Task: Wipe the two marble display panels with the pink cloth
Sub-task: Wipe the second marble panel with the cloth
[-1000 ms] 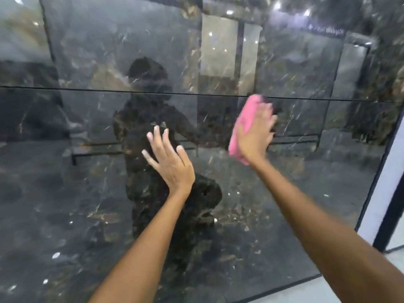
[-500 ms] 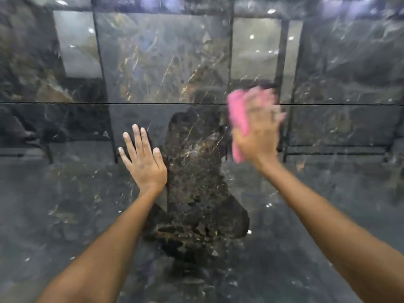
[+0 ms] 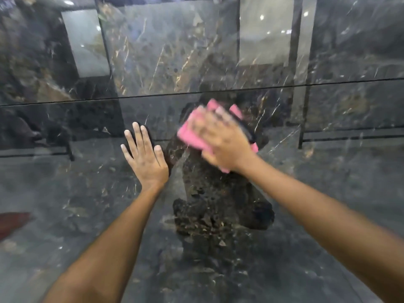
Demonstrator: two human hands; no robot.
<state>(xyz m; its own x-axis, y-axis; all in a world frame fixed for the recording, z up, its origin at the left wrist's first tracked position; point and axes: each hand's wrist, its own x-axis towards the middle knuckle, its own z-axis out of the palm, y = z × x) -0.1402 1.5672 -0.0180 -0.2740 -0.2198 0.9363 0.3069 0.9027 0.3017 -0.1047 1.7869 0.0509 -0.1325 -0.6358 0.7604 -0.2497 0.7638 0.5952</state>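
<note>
Two glossy dark marble panels fill the view, split by a thin horizontal seam: the upper panel (image 3: 175, 51) and the lower panel (image 3: 87, 215). My right hand (image 3: 223, 141), blurred by motion, presses the pink cloth (image 3: 190, 136) flat against the lower panel just below the seam. Its fingers lie spread over the cloth, which shows at the hand's left, top and right edges. My left hand (image 3: 145, 158) rests flat on the lower panel to the left of the cloth, fingers straight and pointing up, holding nothing.
The polished marble mirrors a showroom, with pale slabs, ceiling lights and a dark silhouette of a person. A reddish shape (image 3: 13, 221) shows at the left edge of the lower panel.
My right hand has swept the cloth down and left, from on the seam to just below it. My left hand stays flat on the panel. The camera has turned left.
</note>
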